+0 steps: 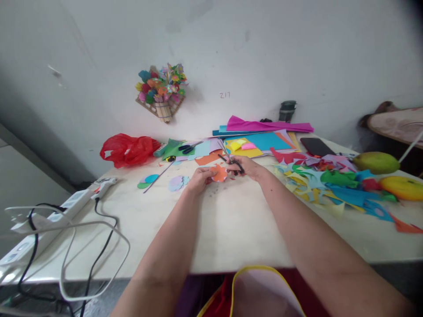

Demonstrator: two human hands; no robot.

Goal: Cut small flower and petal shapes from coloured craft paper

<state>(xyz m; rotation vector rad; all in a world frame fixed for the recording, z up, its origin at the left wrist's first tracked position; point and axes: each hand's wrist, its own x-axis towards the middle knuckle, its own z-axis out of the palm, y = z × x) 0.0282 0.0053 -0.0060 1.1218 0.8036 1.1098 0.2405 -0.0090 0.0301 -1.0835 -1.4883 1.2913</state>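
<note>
Between the fingers of my left hand [202, 178] is an orange paper flower [219, 173] with a scalloped edge, held just above the table. My right hand [243, 166] is closed round the dark handles of a pair of scissors [226, 153], whose blades point up and away, close to the flower's right side. Tiny paper bits lie on the table below. Left of my left hand are pale purple and blue scalloped paper flowers [178, 183], and farther left several paper discs [151, 178].
A second pair of scissors [189, 148] lies by paper sheets [261, 143] at the back. Colourful scraps [330, 180], a phone [317, 147] and a mango [376, 162] are on the right. On the left are a red plastic bag [128, 149] and a power strip [71, 207] with loose cables.
</note>
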